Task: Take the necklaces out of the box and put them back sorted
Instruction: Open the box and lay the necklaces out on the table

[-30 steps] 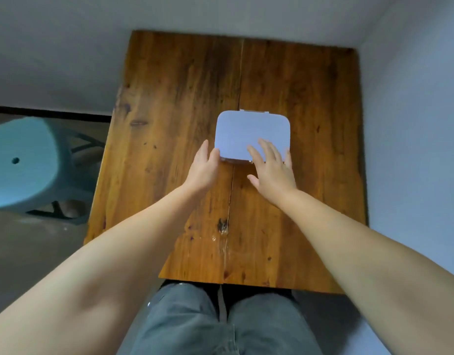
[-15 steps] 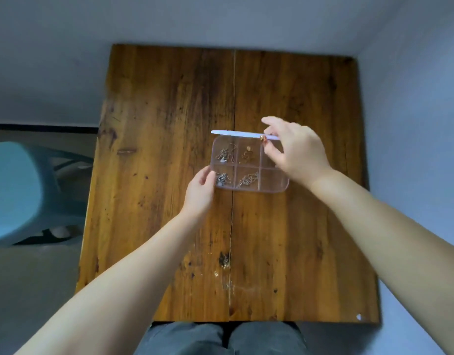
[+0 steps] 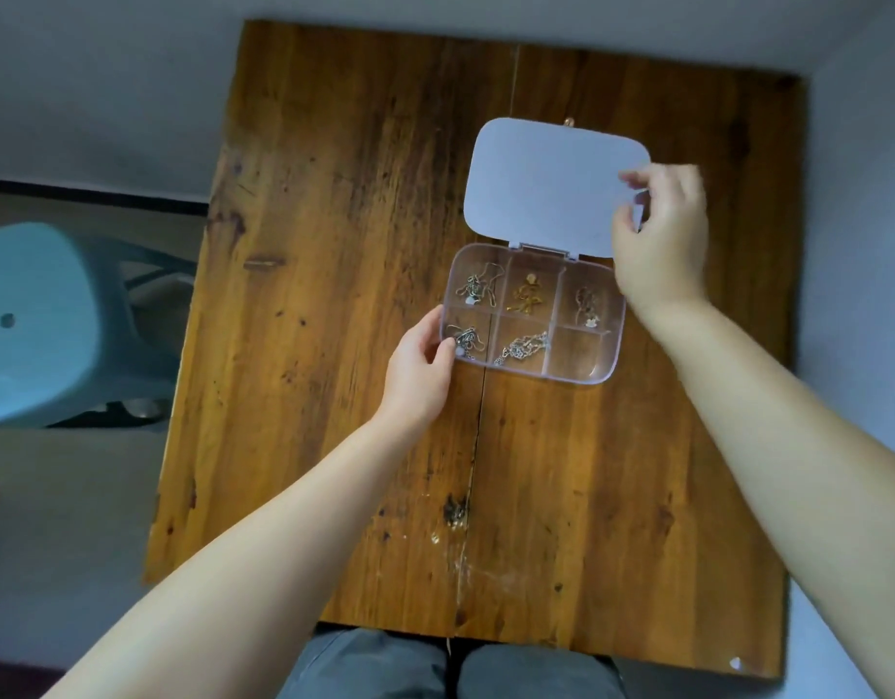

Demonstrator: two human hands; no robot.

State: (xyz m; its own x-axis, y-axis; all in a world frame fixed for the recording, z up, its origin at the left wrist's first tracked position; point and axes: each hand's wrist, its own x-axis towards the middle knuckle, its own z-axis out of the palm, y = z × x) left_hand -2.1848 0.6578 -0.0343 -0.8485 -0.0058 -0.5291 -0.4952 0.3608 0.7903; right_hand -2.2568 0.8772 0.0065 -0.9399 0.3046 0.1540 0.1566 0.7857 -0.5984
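Note:
A clear plastic box (image 3: pixel 581 363) with several compartments lies on the wooden table (image 3: pixel 334 295), its pale lid (image 3: pixel 546 184) swung fully open and lying flat behind it. Silver necklaces (image 3: pixel 478 290) fill the left and middle compartments, a gold necklace (image 3: pixel 527 295) lies in the top middle one, another necklace (image 3: pixel 586 305) is at top right, and the bottom right compartment holds nothing. My left hand (image 3: pixel 420 365) grips the box's left front corner. My right hand (image 3: pixel 659 239) pinches the lid's right edge.
A teal plastic stool (image 3: pixel 41 320) stands on the floor left of the table. A wall runs along the table's far and right sides. My knees (image 3: pixel 445 668) are under the near edge.
The box was shut with both hands on it. My right hand lifted the lid and swung it back flat, while my left hand held the box's left corner.

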